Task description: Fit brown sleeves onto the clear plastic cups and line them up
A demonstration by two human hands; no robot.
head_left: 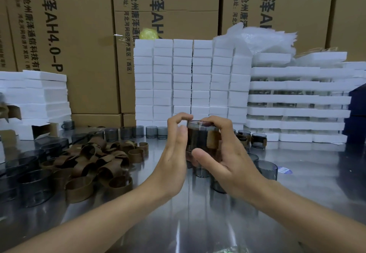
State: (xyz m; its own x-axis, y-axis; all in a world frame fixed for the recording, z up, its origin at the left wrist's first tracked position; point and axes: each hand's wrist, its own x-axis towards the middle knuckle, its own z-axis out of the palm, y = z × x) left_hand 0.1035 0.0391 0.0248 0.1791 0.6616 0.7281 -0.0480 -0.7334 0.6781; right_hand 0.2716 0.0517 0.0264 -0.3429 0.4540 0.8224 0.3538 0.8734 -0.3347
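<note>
Forearms (103, 217) cross the counter (198, 229); left hand (174, 147) and right hand (227, 153) clasp a cup (198, 131) above it, fingers curled over the rim, probably seating its sleeve (213, 140). Spare sleeves (95, 159) lie left.

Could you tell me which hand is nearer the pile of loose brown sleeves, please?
Left. The left hand is just right of the pile of loose brown sleeves; the right hand is farther right, beyond the cup both hold.

A shiny metal table (316, 165) reflected the light in pale streaks. Behind it stood brown cardboard cartons (83, 40) with dark printed lettering, fronted by stacks of white foam blocks (182, 78).
</note>
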